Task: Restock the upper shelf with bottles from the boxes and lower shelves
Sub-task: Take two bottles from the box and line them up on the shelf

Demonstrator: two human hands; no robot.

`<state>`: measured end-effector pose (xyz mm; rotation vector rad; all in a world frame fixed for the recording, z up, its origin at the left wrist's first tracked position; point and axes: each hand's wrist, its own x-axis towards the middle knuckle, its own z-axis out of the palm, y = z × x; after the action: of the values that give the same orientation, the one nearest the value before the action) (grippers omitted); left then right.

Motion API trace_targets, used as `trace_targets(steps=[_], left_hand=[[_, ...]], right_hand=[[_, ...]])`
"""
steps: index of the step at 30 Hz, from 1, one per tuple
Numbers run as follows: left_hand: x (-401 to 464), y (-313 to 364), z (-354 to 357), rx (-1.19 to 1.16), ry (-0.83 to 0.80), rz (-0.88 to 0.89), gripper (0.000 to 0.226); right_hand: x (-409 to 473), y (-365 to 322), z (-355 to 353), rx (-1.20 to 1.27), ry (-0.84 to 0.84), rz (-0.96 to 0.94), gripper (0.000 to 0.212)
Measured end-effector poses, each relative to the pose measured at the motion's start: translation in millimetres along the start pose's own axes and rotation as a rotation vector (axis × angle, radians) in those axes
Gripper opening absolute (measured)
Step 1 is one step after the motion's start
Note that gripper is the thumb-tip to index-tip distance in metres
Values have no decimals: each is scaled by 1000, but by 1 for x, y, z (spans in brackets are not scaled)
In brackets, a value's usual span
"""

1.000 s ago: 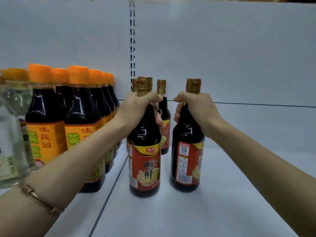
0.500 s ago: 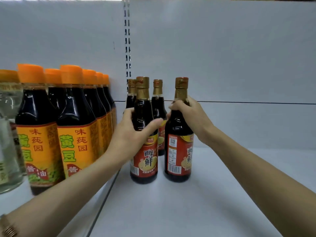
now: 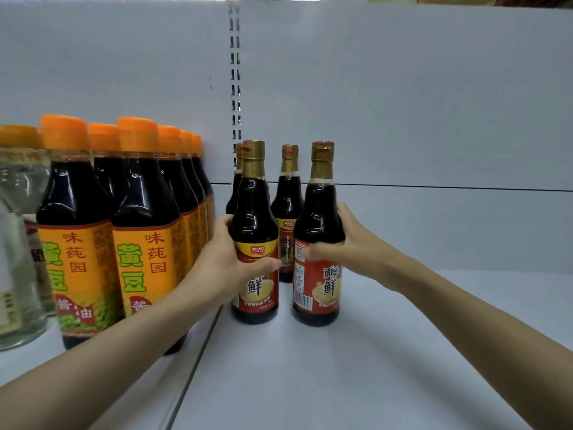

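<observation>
Shelf: white, mostly bare on rt side; orange-cap bottles fill the bay to the lt.

Four gold-cap bottles now upright on shelf by the back wall: two behind, two in front. Front lt bottle & front rt bottle were gripped at the necks 1 s ago, labels skewed; now standing, grips slid down to the bodies, labels turned more to the front. Means both look placed; prob. only facing/aligning left before letting go & fetching more.

Lt hand: reaches in from lower lt, fingers wrapped round front lt bottle at label, thumb across the front.

Rt hand: from lower rt, curled round front rt bottle at shoulder, thumb blurred over label.
</observation>
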<state>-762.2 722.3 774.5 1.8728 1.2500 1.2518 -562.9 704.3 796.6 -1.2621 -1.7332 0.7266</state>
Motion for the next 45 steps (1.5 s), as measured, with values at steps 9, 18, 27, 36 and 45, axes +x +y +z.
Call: trace_targets(steps=[9, 18, 27, 36, 45], left_hand=[[1, -8, -10, -7, 24, -53, 95], [5, -17, -4, 14, 48, -98, 99], [14, -19, 7, -22, 60, -130, 84], [27, -26, 11, -7, 64, -132, 80], [24, -30, 13, 0, 102, -108, 89]], right_hand=[[4, 12, 8, -86, -5, 8, 104], [10, 8, 21, -130, 41, -21, 109], [15, 15, 33, -125, 144, -8, 94], [21, 17, 36, -144, 173, -3, 94], [16, 18, 39, -133, 191, 1, 91]])
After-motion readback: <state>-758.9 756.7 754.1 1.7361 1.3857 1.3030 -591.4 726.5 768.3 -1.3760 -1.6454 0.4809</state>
